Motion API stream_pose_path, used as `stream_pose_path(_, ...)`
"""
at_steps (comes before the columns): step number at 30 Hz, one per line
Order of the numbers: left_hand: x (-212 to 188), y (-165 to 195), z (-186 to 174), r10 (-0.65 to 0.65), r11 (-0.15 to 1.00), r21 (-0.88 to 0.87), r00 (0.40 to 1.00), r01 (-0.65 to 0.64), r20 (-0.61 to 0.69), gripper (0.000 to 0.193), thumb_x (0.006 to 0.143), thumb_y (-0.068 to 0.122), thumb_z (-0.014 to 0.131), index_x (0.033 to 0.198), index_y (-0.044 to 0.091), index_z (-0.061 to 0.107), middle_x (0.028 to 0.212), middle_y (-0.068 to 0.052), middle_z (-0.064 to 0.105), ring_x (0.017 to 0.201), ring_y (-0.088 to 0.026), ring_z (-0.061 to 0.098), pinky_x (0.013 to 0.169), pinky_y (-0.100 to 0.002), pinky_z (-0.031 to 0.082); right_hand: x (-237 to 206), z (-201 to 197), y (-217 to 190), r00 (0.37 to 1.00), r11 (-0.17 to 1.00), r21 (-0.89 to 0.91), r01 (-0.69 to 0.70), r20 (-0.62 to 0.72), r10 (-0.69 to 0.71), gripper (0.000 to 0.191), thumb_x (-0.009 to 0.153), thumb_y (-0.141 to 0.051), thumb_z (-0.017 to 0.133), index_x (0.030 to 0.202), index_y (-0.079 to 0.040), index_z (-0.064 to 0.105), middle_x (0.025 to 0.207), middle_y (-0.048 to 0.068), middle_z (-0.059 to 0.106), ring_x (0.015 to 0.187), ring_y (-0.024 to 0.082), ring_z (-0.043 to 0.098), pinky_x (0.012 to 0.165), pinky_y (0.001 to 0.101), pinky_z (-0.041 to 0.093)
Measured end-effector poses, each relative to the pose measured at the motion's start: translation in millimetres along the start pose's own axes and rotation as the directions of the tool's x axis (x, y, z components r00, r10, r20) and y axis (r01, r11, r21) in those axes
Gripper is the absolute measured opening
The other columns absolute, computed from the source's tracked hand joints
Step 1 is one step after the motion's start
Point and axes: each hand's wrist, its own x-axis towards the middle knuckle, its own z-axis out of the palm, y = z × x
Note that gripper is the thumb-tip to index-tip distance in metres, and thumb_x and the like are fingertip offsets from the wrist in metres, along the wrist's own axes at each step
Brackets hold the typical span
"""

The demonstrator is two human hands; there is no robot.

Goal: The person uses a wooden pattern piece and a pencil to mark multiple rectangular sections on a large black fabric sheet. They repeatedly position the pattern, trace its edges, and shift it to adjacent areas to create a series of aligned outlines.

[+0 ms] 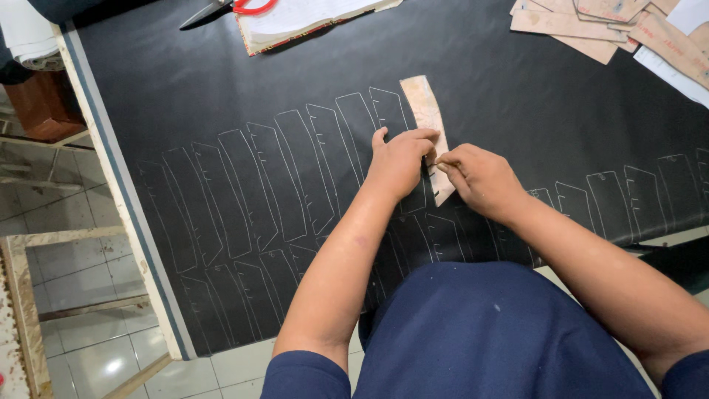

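A: Count of templates on the sheet?
B: One tan cardboard template (427,125), long and slightly curved, lying on the black sheet (517,103) just right of centre, upper end toward 12 o'clock, lower end under the hands.

A: Hands?
B: Two. Left hand (399,161) pressed flat on the template's lower part, fingers curled down onto its left edge. Right hand (480,177) touching the template's right edge from 3 o'clock, fingertips pinched shut on something thin; a pen or marker tip, too small to make out.

A: Traced outlines?
B: Upper row at 9 to 11 o'clock of the hands: about ten chalk outlines (281,170). Lower row beneath: several more, partly covered by the forearms, count uncertain. Another five or so at 3 o'clock, last one cut by the frame.

A: Elsewhere?
B: Stack of tan card pieces (591,29) at 1 o'clock, number unclear, overlapping. One open book (303,18) at 12 o'clock, top cut off. One pair of scissors (221,9) with red handles beside it, only partly in frame. Tiled floor (88,273) at 8 o'clock.
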Motion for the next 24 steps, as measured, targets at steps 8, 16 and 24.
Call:
stream_pose_path(8, -22.2, 7.8, 20.5, -0.115, 0.989, -0.115, 0.978, 0.096, -0.174, 0.03, 0.082, -0.004, 0.059, 0.105, 0.013, 0.068, 0.13, -0.002, 0.067, 0.125, -0.024, 0.062, 0.109, -0.051, 0.038, -4.0, -1.5, 16.7, 0.875, 0.842, 0.238, -0.484, 0.113, 0.471, 0.025, 0.104, -0.018, 0.05, 0.112, -0.002, 0.068, 0.103, 0.011, 0.072, 0.077, 0.018, 0.074, 0.065, 0.0307, 0.054)
stream_pose_path(16, -32.7, 38.5, 55.8, -0.634, 0.582, -0.71, 0.768, 0.397, -0.091, 0.046, 0.086, 0.017, 0.069, 0.127, 0.0, 0.056, 0.11, -0.015, 0.074, 0.099, -0.026, 0.075, 0.087, -0.037, 0.057, -20.9, 0.0, 25.7, 0.659, 0.33, 0.629, -0.703, 0.403, 0.636, 0.036, 0.101, -0.015, 0.047, 0.128, 0.004, 0.061, 0.114, 0.01, 0.075, 0.071, 0.013, 0.072, 0.042, 0.0209, 0.04)
stream_pose_path(24, -25.7, 64.4, 28.5, -0.303, 0.877, -0.463, 0.896, 0.129, -0.325, 0.015, 0.096, 0.01, 0.067, 0.108, 0.012, 0.075, 0.109, -0.011, 0.073, 0.094, -0.029, 0.073, 0.083, -0.037, 0.057, -40.2, -25.1, 79.9, 0.769, 0.008, 0.846, -0.533, 0.481, 0.42, 0.039, 0.11, -0.029, 0.05, 0.11, 0.006, 0.066, 0.095, 0.014, 0.074, 0.066, 0.014, 0.071, 0.039, 0.0199, 0.036)
